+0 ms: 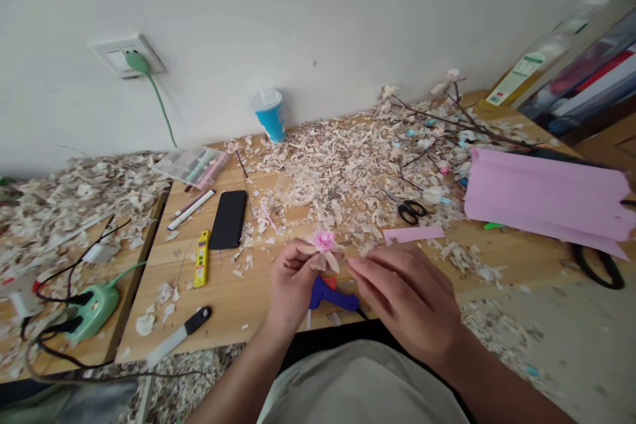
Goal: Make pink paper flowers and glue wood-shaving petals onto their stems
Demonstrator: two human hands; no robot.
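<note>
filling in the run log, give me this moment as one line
left hand: fingers hold pink flower | right hand: beside flower, contact unclear | blue glue gun: on table

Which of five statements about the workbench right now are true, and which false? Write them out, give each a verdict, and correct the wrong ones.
1. The left hand holds a pink flower. True.
2. The blue cup is lying on its side. False: the cup stands upright near the wall.
3. The green plug is in the wall socket. True.
4. The smartphone lies to the right of the right hand. False: the smartphone lies on the wooden table, to the left of both hands.
5. The right hand is gripping the small black-handled scissors. False: the scissors lie on the table, beyond the right hand.
</note>
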